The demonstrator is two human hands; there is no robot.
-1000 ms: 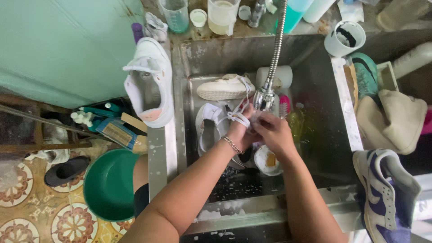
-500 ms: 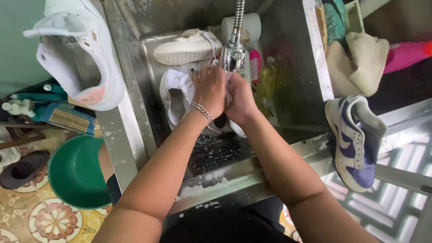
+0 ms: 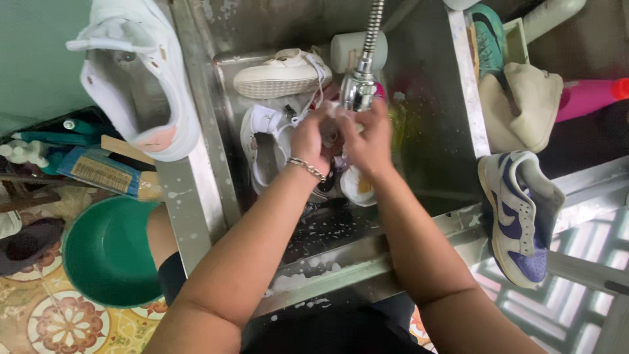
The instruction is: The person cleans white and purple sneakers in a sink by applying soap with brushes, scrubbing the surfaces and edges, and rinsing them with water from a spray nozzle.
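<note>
Both my hands are pressed together over the steel sink (image 3: 196, 196), just under the chrome spray head (image 3: 359, 88) on its hose. My left hand (image 3: 309, 141), with a chain bracelet at the wrist, and my right hand (image 3: 370, 141) are closed on a white shoelace (image 3: 298, 117). The lace runs toward a wet white sneaker (image 3: 262, 141) lying in the sink beside my left hand. A cream sneaker (image 3: 282, 73) lies on its side behind it. A small white bowl (image 3: 359, 185) sits below my right hand.
A white sneaker (image 3: 141, 78) rests on the sink's left rim, a purple-and-white sneaker (image 3: 521, 216) on the right rim. A teal shoe (image 3: 490, 33), beige cloth (image 3: 527, 105) and pink bottle (image 3: 590, 95) lie at the right. A green basin (image 3: 108, 252) stands on the tiled floor.
The view has tilted down and closer to the sink. My hands stay together under the spray head, rubbing the lace, and now sit a little higher against the nozzle.
</note>
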